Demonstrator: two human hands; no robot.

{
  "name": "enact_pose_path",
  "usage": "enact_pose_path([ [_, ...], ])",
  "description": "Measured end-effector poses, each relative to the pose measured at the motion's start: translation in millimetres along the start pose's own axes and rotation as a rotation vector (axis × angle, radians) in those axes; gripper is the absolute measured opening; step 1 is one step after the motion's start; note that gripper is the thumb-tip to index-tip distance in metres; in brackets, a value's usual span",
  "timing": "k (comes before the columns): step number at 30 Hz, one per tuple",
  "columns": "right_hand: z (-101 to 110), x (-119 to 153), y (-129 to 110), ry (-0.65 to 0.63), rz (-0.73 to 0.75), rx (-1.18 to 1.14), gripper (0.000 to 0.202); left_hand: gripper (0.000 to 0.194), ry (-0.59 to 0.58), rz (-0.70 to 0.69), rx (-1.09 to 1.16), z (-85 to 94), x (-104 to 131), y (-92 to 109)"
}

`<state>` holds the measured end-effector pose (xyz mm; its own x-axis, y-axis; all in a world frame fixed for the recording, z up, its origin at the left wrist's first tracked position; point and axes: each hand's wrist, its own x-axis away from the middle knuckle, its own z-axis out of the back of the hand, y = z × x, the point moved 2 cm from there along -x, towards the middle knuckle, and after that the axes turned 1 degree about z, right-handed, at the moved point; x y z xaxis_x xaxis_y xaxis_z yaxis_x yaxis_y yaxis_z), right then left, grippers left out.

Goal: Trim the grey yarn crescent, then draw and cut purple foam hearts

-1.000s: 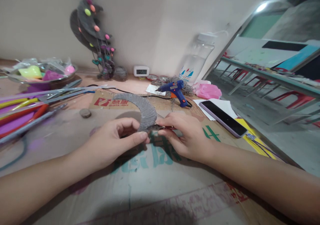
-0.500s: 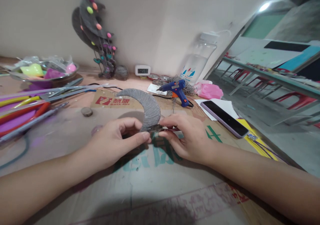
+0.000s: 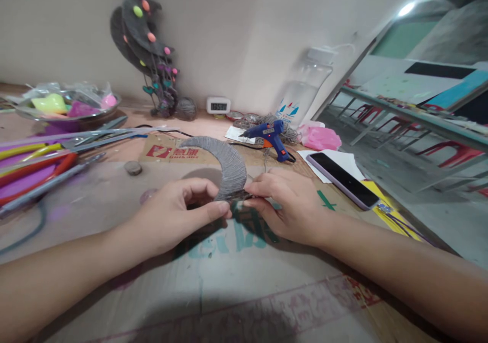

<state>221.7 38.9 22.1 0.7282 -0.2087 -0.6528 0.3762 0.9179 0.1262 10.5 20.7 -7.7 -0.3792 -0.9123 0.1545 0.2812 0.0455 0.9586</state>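
Observation:
A crescent moon wrapped in grey yarn (image 3: 229, 165) stands up between my hands, its upper tip curving to the left. My left hand (image 3: 186, 206) pinches its lower end between thumb and fingers. From the other side, my right hand (image 3: 284, 203) has thumb and forefinger pressed together at the crescent's lower right edge, where the yarn-wrapped part ends; what lies inside that pinch is mostly hidden. Behind the crescent lies a blue glue gun (image 3: 272, 135), with loose grey yarn (image 3: 287, 133) around it.
Pliers and scissors (image 3: 41, 165) lie at left, below a metal bowl (image 3: 110, 110) of colourful pieces. A decorated moon hanging (image 3: 141, 33), a yarn ball (image 3: 186, 108), a small clock (image 3: 218, 105) and a water bottle (image 3: 301, 91) stand along the wall. At right lies a phone (image 3: 343, 180).
Both hands stay almost in place around the crescent. My right fingers have closed in slightly, and the dark strip that showed beside them is now mostly hidden. The view shifts slightly.

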Motion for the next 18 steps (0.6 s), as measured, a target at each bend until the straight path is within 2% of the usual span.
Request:
enact_pose_path([
  [7,0.1,-0.7,-0.7,-0.014,-0.012,0.007,0.014,0.031,-0.001,-0.012,0.002,0.0,-0.6,0.6],
  [18,-5.2,5.8,1.6,0.01,-0.096,-0.107,0.007,0.032,0.002,0.01,-0.027,-0.4,0.4,1.8],
])
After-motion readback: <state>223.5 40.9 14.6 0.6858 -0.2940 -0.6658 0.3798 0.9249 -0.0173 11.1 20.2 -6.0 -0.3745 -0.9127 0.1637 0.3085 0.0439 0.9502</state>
